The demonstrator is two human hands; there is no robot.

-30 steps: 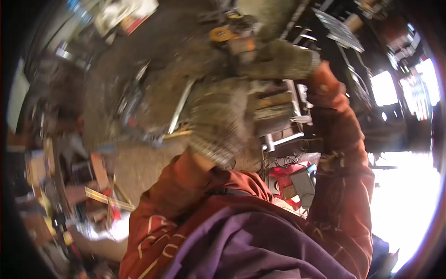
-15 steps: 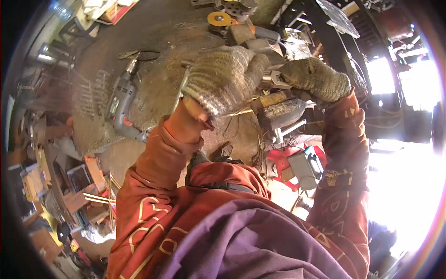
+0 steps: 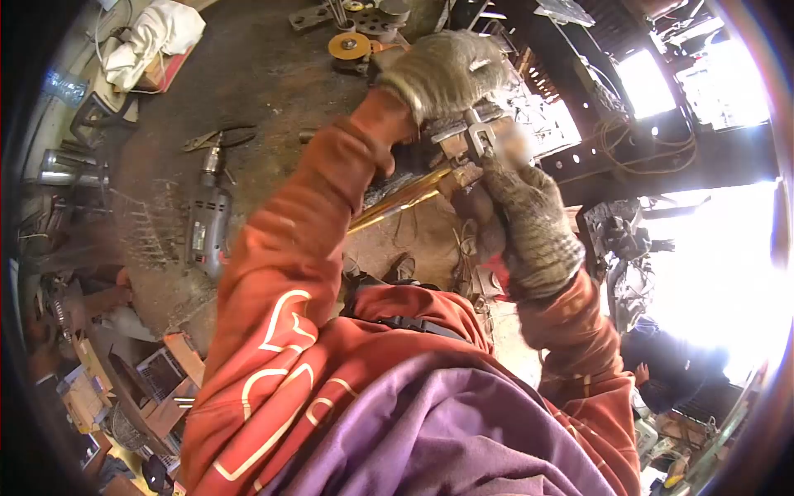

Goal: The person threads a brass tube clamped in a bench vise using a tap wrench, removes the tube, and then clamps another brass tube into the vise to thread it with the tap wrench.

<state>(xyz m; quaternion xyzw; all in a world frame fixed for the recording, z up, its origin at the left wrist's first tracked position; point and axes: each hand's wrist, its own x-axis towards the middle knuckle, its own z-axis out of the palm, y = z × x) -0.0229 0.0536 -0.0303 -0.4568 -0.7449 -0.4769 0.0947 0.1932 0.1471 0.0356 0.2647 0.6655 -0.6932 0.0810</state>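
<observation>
My right hand, in a grey knitted glove, is closed on the lower end of a U-shaped metal piece. Just above that piece is my gloved left hand, its fingers curled; what they hold, if anything, is hidden. Long brass-coloured rods slant in below the left forearm, their right ends close to my right hand. Metal and wooden parts lie between the two hands, partly covered and blurred.
A drill lies on the worn bench, with pliers at its tip. A yellow disc lies at the far side. Dark perforated beams stand at right. Another person in dark clothing is at lower right.
My left hand has moved away from me and slightly right. My right hand has come lower and to the left, and the U-shaped piece now points upward. The view has shifted.
</observation>
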